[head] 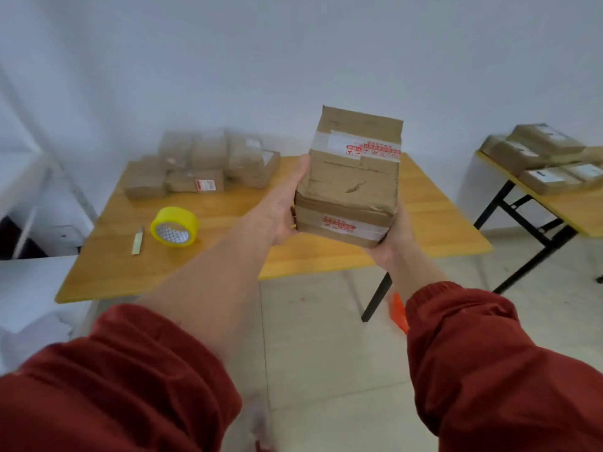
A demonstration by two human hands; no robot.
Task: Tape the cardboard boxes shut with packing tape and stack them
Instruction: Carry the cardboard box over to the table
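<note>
**Two taped boxes held over the bench**

The person holds the held boxes point(350, 181) in the air, above the near right part of the yellow-topped bench point(228, 265). They look like two brown cardboard boxes, a taller one sitting on a flatter one. Each has a band of clear tape with red print across it, and the taller box's front face is creased and scuffed.

The left hand point(288, 207) is clamped on the left side of the pair, palm against the cardboard, with the fingers going out of sight behind it. The right hand point(393, 238) cups the lower right corner from beneath and grips it. Most of its fingers are hidden under the bottom box. Both forearms are bare below pushed-up red sleeves point(483, 363).

A yellow tape roll point(174, 226) lies on the left part of the bench, well apart from the held boxes. A slim cutter point(138, 241) lies just beside it on its left. A blurred pile of boxes point(202, 164) sits at the far left corner of the bench.

A second bench point(574, 210) at the far right carries more flat boxes point(541, 158). Something orange point(399, 313) lies on the tiled floor near the first bench's leg.
</note>
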